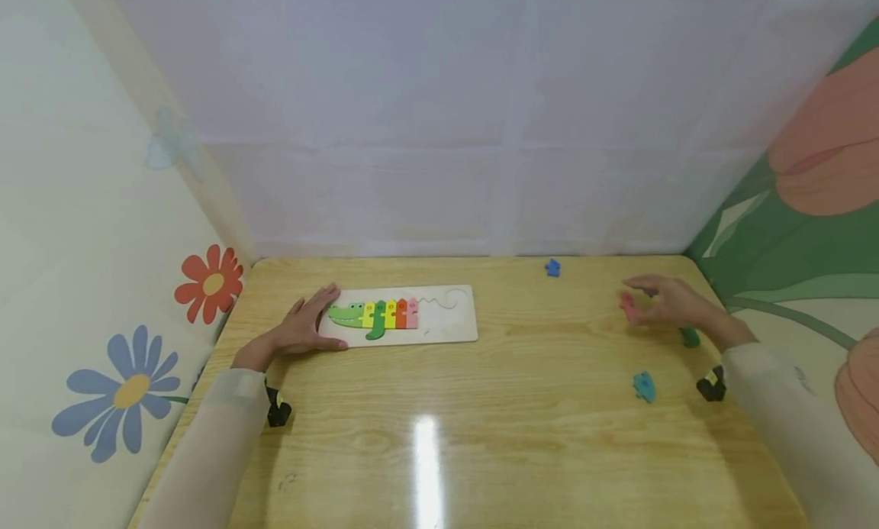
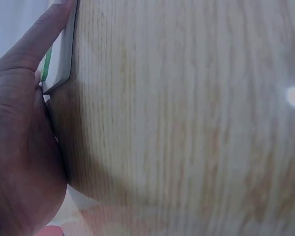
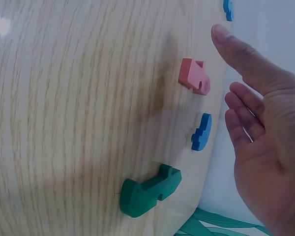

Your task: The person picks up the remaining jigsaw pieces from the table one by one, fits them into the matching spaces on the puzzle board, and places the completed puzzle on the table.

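Pale sleeves [image 1: 199, 453], black wrist devices [image 1: 278, 413], yellow markings [image 1: 715, 375]

I see a wooden table [image 1: 522, 445] with a bright reflection [image 1: 427, 468] on it. Behind it is a pale, creased cloth [image 1: 412, 117]. Pictured left: a red flower [image 1: 213, 285], a blue flower [image 1: 130, 391]; right: a big pink flower [image 1: 834, 147] with green leaves [image 1: 776, 239].

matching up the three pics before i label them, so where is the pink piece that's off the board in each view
Head: right of centre, the pink piece is by the fingers of the right hand.
Left wrist: not in it.
Right wrist: right of centre, above the middle; pink piece.
Shared landmark: the wooden table, in all three views.
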